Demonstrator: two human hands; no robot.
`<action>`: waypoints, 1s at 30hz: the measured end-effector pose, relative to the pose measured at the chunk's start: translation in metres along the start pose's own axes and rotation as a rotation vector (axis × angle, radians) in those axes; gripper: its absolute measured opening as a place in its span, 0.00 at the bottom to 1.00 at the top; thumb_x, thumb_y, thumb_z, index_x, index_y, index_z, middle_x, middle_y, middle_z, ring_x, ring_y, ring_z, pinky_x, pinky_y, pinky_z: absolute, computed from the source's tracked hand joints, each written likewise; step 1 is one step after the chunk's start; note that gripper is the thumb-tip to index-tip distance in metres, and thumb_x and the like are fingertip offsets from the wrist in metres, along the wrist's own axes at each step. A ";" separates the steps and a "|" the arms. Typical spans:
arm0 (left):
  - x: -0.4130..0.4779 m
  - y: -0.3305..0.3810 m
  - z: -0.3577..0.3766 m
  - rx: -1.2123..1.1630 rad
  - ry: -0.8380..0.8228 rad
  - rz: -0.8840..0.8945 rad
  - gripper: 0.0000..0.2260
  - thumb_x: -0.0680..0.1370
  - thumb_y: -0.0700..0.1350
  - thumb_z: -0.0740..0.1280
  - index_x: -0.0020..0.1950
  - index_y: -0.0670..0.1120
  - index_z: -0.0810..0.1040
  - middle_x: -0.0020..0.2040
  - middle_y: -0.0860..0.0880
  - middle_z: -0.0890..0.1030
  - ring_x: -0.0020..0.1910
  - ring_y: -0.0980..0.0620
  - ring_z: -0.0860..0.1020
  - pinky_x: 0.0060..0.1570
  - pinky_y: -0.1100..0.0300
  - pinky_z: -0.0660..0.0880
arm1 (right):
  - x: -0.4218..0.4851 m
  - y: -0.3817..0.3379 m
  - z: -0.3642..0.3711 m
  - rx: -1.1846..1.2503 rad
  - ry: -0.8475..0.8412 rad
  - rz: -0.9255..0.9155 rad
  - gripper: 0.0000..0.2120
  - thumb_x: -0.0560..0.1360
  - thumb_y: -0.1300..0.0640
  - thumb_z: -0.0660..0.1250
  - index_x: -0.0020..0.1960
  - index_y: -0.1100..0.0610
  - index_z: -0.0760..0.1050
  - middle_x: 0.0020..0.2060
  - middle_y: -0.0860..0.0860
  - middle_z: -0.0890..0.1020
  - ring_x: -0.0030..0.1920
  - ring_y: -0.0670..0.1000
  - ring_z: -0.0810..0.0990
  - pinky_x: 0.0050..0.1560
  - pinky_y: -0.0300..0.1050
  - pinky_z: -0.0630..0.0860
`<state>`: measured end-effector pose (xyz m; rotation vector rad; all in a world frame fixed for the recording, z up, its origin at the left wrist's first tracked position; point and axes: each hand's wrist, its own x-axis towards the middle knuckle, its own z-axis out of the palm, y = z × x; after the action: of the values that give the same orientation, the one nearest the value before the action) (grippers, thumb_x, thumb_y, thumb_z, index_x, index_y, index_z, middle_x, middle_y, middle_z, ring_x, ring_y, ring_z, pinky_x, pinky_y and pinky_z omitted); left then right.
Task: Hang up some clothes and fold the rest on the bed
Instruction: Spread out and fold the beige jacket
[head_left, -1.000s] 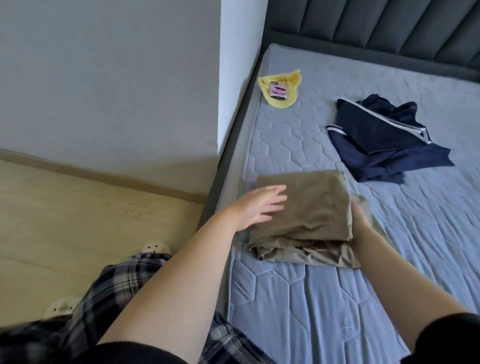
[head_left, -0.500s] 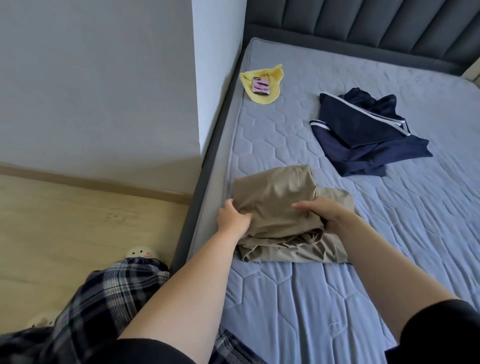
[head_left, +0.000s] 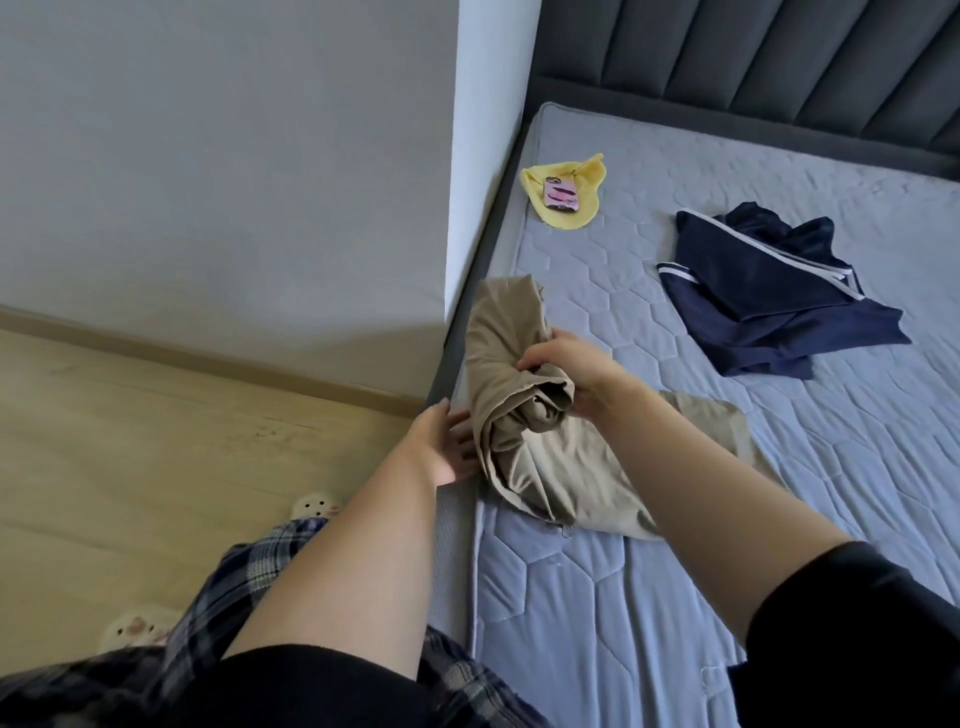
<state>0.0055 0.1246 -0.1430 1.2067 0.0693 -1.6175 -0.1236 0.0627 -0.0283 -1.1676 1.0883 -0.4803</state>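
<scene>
Head, right hand gripping rumpled khaki garment

bare mattress near side, navy garment beyond, wall left

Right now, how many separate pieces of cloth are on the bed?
3. A tan garment gripped by the right hand at the near left edge; a navy garment farther right; a yellow cloth under a phone by the wall. The navy garment may be several pieces.

The garment is khaki, the top navy.
</scene>
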 end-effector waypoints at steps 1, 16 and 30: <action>-0.003 0.006 -0.003 0.017 0.019 0.031 0.18 0.83 0.53 0.49 0.42 0.45 0.70 0.36 0.44 0.78 0.35 0.50 0.75 0.42 0.56 0.72 | 0.004 -0.003 0.010 -0.012 -0.011 -0.010 0.09 0.72 0.74 0.58 0.40 0.61 0.70 0.25 0.54 0.75 0.22 0.48 0.76 0.24 0.35 0.73; -0.021 0.031 -0.043 0.017 -0.097 0.134 0.12 0.82 0.47 0.55 0.49 0.44 0.76 0.48 0.45 0.80 0.46 0.46 0.78 0.47 0.56 0.72 | 0.006 -0.031 0.052 0.152 -0.169 -0.157 0.09 0.71 0.73 0.58 0.37 0.61 0.69 0.27 0.54 0.72 0.29 0.52 0.74 0.31 0.41 0.70; 0.024 -0.020 -0.001 0.931 0.433 0.426 0.34 0.73 0.57 0.69 0.72 0.41 0.62 0.67 0.42 0.72 0.63 0.41 0.73 0.54 0.56 0.68 | 0.003 0.113 -0.108 -0.215 0.499 0.144 0.10 0.68 0.72 0.61 0.37 0.59 0.75 0.34 0.56 0.76 0.35 0.53 0.75 0.38 0.47 0.73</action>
<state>-0.0072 0.1179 -0.1709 2.0892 -0.6911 -0.9723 -0.2408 0.0489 -0.1311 -1.1733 1.6769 -0.5680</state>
